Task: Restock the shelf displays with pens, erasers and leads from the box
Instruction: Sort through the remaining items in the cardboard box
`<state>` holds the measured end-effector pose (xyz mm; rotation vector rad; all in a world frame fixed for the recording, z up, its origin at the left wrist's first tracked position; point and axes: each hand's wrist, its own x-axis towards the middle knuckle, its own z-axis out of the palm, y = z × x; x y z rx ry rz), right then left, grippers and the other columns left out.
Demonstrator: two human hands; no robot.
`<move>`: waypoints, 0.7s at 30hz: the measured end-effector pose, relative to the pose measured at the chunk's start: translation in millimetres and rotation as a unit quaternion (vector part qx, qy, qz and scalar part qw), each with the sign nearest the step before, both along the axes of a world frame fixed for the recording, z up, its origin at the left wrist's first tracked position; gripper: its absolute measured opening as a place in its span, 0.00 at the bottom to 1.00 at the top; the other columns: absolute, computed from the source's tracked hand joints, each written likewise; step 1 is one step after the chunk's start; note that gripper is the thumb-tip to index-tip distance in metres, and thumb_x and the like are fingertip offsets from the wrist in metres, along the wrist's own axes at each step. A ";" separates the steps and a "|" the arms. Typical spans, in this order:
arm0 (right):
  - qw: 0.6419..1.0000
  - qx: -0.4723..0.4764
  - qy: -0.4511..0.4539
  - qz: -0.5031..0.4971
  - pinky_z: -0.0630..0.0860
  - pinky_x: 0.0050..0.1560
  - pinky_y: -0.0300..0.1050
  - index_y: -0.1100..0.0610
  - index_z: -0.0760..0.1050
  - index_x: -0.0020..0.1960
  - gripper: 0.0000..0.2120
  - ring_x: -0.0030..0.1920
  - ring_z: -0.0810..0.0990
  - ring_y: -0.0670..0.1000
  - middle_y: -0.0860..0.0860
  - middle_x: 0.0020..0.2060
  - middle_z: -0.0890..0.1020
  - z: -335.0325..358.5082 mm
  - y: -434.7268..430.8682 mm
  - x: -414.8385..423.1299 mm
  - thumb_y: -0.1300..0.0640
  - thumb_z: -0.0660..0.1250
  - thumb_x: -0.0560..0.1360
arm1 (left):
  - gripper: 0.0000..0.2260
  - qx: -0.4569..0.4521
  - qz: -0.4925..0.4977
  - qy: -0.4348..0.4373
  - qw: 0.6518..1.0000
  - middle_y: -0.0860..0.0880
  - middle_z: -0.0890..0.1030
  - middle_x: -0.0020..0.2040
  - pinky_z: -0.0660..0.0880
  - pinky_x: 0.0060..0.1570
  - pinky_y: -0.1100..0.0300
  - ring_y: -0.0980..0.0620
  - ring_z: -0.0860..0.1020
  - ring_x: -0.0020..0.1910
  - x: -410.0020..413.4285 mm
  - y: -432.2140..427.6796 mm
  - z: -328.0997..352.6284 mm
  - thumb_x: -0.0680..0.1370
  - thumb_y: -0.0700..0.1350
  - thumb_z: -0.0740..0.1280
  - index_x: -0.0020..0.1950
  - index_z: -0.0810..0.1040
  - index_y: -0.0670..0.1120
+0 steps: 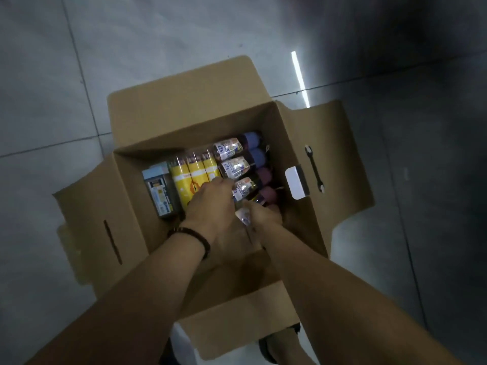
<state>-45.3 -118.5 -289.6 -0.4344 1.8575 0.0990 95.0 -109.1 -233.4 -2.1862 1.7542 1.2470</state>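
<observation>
Tiled floor [52, 75]: an open cardboard box [184, 119] stands on it, flaps spread. Inside are a grey carton [158, 191] at left, yellow packs [189, 177] in the middle and a row of clear tubs [232, 164] with coloured lids at right. The right hand [263, 213] is wrapped round the nearest tub [243, 217], low by the near wall. The left hand [210, 204] has its fingers curled against the row; whether it grips anything cannot be told. Judgement: lift the tub straight up while the left hand steadies its neighbours.
</observation>
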 end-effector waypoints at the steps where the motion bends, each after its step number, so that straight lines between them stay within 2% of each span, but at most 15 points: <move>1: 1.000 -0.005 -0.007 -0.026 0.77 0.51 0.46 0.57 0.75 0.58 0.17 0.52 0.79 0.53 0.51 0.47 0.79 -5.8 3.5 -2.4 0.47 0.74 0.79 | 0.18 -0.005 -0.013 -0.001 1.000 0.43 0.78 0.66 0.78 0.61 0.43 0.40 0.77 0.65 -3.3 -6.4 -9.8 0.81 0.38 0.66 0.71 0.76 0.45; 2: 0.999 -0.014 -0.002 -0.048 0.80 0.55 0.48 0.58 0.76 0.56 0.17 0.52 0.81 0.54 0.52 0.47 0.81 -9.2 8.9 -4.2 0.48 0.75 0.77 | 0.18 -0.008 -0.029 -0.002 1.000 0.42 0.78 0.66 0.78 0.60 0.42 0.40 0.77 0.65 -7.3 -11.9 -16.8 0.81 0.39 0.67 0.71 0.76 0.44; 4: 0.997 -0.023 0.029 -0.072 0.83 0.60 0.56 0.59 0.80 0.59 0.24 0.54 0.85 0.59 0.56 0.53 0.86 -5.3 20.3 -8.4 0.45 0.77 0.71 | 0.18 -0.008 -0.059 -0.016 0.998 0.41 0.78 0.65 0.79 0.59 0.44 0.39 0.77 0.64 -17.6 -19.0 -25.6 0.81 0.41 0.68 0.71 0.76 0.43; 6: 0.995 -0.031 0.048 -0.078 0.84 0.58 0.59 0.57 0.80 0.60 0.25 0.52 0.86 0.59 0.56 0.54 0.86 5.2 35.2 -14.2 0.44 0.76 0.69 | 0.16 -0.012 -0.069 -0.033 0.997 0.41 0.79 0.63 0.80 0.55 0.45 0.39 0.79 0.62 -26.7 -24.0 -34.3 0.81 0.42 0.67 0.69 0.76 0.43; 10: 0.997 -0.036 0.003 -0.065 0.86 0.53 0.60 0.54 0.76 0.58 0.36 0.48 0.87 0.57 0.54 0.49 0.85 50.3 53.3 -22.8 0.37 0.75 0.55 | 0.11 0.005 -0.064 -0.068 0.996 0.41 0.80 0.60 0.79 0.52 0.47 0.38 0.80 0.60 -45.3 -23.5 -52.4 0.80 0.45 0.68 0.62 0.77 0.43; 11: 0.998 -0.040 -0.012 -0.045 0.86 0.53 0.59 0.53 0.75 0.59 0.35 0.47 0.87 0.56 0.53 0.49 0.85 58.3 55.4 -25.7 0.38 0.76 0.56 | 0.12 0.012 -0.059 -0.067 0.996 0.40 0.79 0.60 0.78 0.54 0.47 0.38 0.80 0.60 -50.8 -21.7 -55.5 0.80 0.43 0.68 0.62 0.77 0.42; 14: 0.998 -0.047 -0.038 -0.017 0.85 0.54 0.57 0.53 0.72 0.62 0.27 0.49 0.86 0.53 0.52 0.50 0.83 75.0 55.0 -36.4 0.48 0.79 0.69 | 0.13 0.024 -0.051 -0.050 0.997 0.39 0.75 0.65 0.78 0.60 0.46 0.37 0.78 0.62 -58.8 -17.6 -66.5 0.80 0.40 0.68 0.65 0.76 0.41; 17: 0.994 -0.070 -0.080 -0.011 0.85 0.56 0.56 0.50 0.69 0.65 0.22 0.52 0.84 0.53 0.52 0.54 0.81 97.0 48.2 -44.8 0.51 0.75 0.77 | 0.14 0.059 -0.026 0.003 0.998 0.40 0.78 0.66 0.80 0.61 0.46 0.40 0.80 0.60 -51.6 -15.4 -67.5 0.79 0.46 0.70 0.64 0.80 0.44; 19: 0.991 -0.089 -0.102 -0.005 0.84 0.60 0.58 0.47 0.71 0.66 0.18 0.54 0.84 0.53 0.51 0.55 0.82 116.0 43.3 -50.4 0.51 0.74 0.79 | 0.11 0.089 0.072 0.079 0.990 0.47 0.84 0.55 0.81 0.51 0.52 0.48 0.82 0.50 -40.9 -7.1 -49.2 0.80 0.52 0.70 0.59 0.81 0.49; 21: 0.987 -0.105 -0.123 -0.006 0.84 0.60 0.56 0.45 0.75 0.63 0.15 0.54 0.85 0.53 0.51 0.54 0.84 143.1 38.1 -53.7 0.53 0.73 0.79 | 0.06 0.125 0.192 0.172 0.958 0.51 0.85 0.45 0.77 0.43 0.56 0.50 0.82 0.43 -29.7 9.3 -10.7 0.82 0.51 0.69 0.54 0.80 0.50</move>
